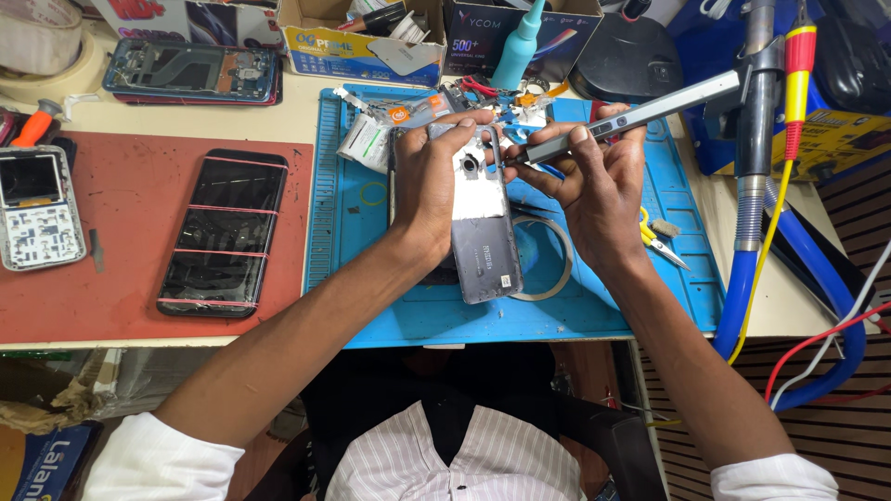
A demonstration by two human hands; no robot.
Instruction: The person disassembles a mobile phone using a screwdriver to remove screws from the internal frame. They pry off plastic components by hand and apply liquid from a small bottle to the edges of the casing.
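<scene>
Head view, left hand (429, 186) gripping a grey phone body (483, 232) over the blue mat (613, 306) on the tabletop (297, 107), right hand (599, 181) closed around a silver electric screwdriver (640, 113), tip at the phone's top, black phone (223, 232) on red mat (121, 204) well left.

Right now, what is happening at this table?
A person is working on an opened phone over a blue mat. The left hand holds the phone steady, and the right hand presses the tip of a grey pen-shaped tool near its upper end. Another black phone lies on the red mat.
</scene>
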